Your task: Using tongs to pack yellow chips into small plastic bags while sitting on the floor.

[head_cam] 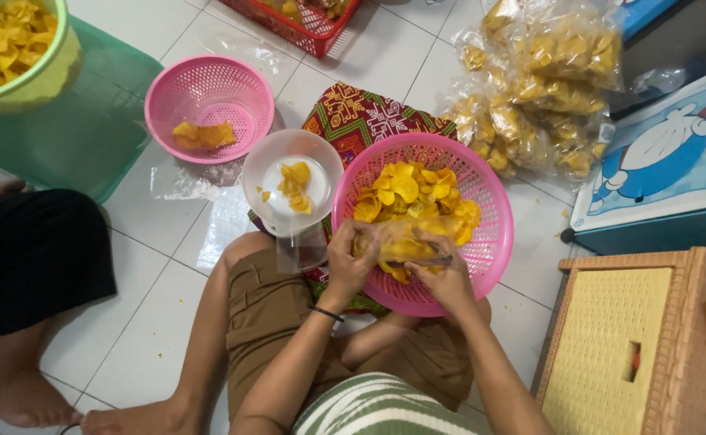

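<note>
I have a small clear bag (401, 246) between both hands over the near rim of the big pink basket (494, 234), and it looks partly filled with yellow chips (409, 189). My left hand (351, 259) grips the bag's left edge, fingers closed on the plastic. My right hand (448, 278) pinches the right side, fingers closed on it as well. Whether the mouth is open or being sealed, I cannot tell.

By my reckoning the work is well along but not near its end: far right on the floor lies a heap of filled bags (542, 89), yet the basket under my hands holds a good layer of loose chips.

Just left of the basket is a white scale pan (256, 173) with a few chips in it. Farther left, a small pink basket (163, 89) holds only a couple. At the far left a green bowl (51, 60) is full of chips. Another person's leg (31, 250) rests on the tiles at the left, and a woven box (610, 346) stands near right.
</note>
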